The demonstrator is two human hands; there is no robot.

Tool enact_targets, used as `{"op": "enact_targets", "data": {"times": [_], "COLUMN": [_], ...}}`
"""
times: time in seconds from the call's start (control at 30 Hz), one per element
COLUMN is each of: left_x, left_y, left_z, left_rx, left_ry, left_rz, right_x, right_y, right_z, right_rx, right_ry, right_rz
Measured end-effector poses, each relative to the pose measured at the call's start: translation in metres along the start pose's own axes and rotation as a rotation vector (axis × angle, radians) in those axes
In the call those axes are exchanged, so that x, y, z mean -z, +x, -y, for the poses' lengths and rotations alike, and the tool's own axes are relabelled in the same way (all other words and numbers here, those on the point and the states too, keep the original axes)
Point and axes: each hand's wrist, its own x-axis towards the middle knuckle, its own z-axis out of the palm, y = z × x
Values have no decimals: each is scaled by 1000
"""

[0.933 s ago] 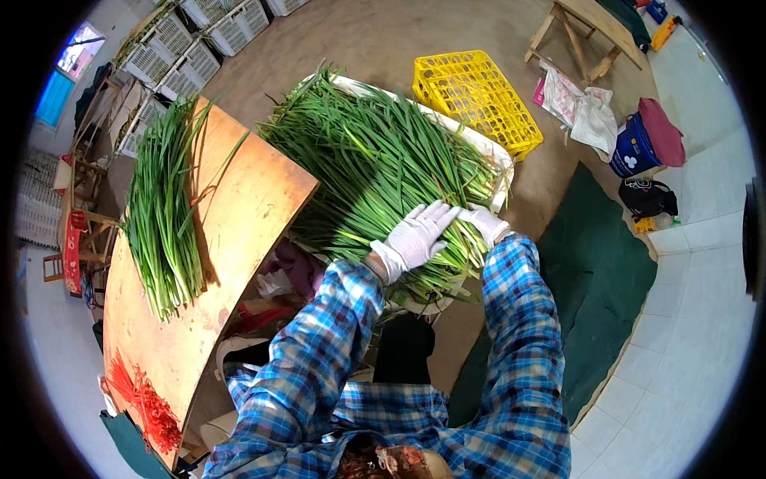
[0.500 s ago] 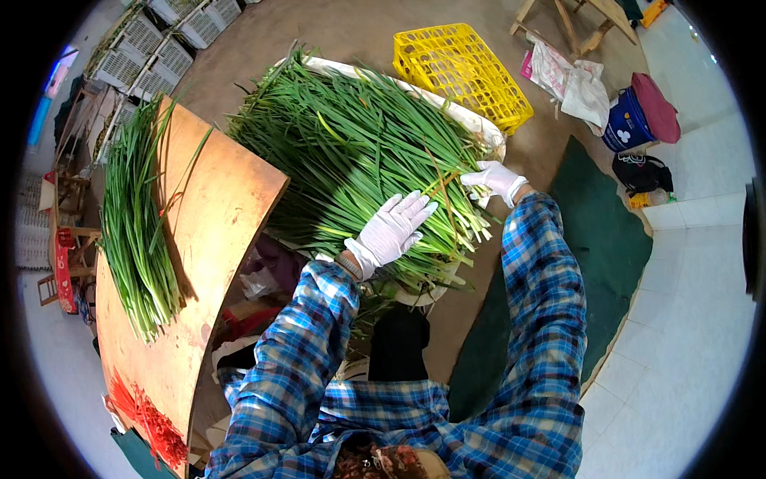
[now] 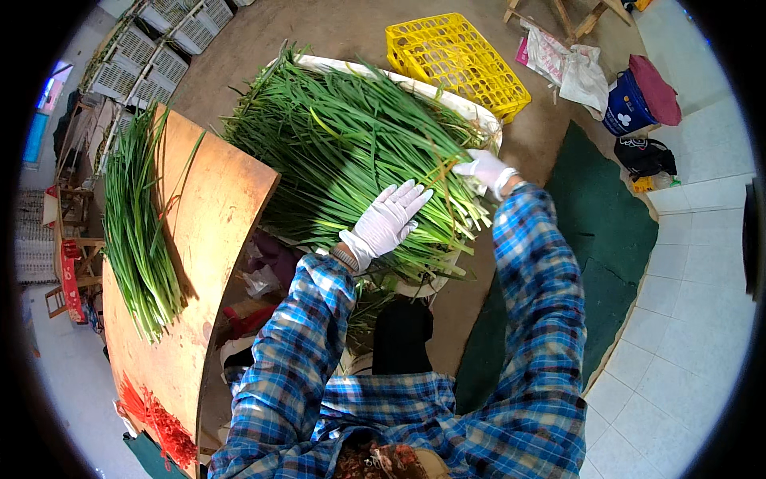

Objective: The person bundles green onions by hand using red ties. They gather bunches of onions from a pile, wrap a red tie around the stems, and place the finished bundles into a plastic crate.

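A big heap of green garlic chives (image 3: pixel 343 136) lies in front of me on a white sheet or shallow container, pale stem ends toward the lower right. My left hand (image 3: pixel 383 221), in a thin white glove, rests flat on the stems, fingers stretched out. At the heap's right edge, my right hand (image 3: pixel 485 172), gloved too, has its fingers closed on stems and a yellowish-brown leaf; its fingertips are partly hidden. A separate bunch of chives (image 3: pixel 140 231) lies on the wooden board (image 3: pixel 215 184) to my left.
Red ties (image 3: pixel 159 423) lie at the board's near end. A yellow plastic crate (image 3: pixel 459 64) stands beyond the heap, and white crates (image 3: pixel 159 76) are stacked far left. At the right are a green mat (image 3: pixel 594 239), a blue bucket (image 3: pixel 626 104) and a black bag (image 3: pixel 645 157).
My right hand has shifted slightly left and up along the chives' edge, its fingers drawn closer together. My left hand stays flat on the stems. The view has tilted a little.
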Motion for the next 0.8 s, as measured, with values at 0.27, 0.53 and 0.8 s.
{"op": "enact_targets", "data": {"times": [0.27, 0.53, 0.8], "left_x": [2, 14, 10], "left_y": [2, 1, 19], "left_z": [-4, -7, -29], "left_rx": [-27, 16, -235], "left_ry": [-20, -77, 93], "left_rz": [-25, -59, -110], "right_x": [1, -12, 13], "right_y": [-37, -45, -47], "right_z": [-32, 18, 49], "right_rx": [-55, -165, -109], "right_ry": [-233, -413, -378], "right_rz": [67, 120, 72]}}
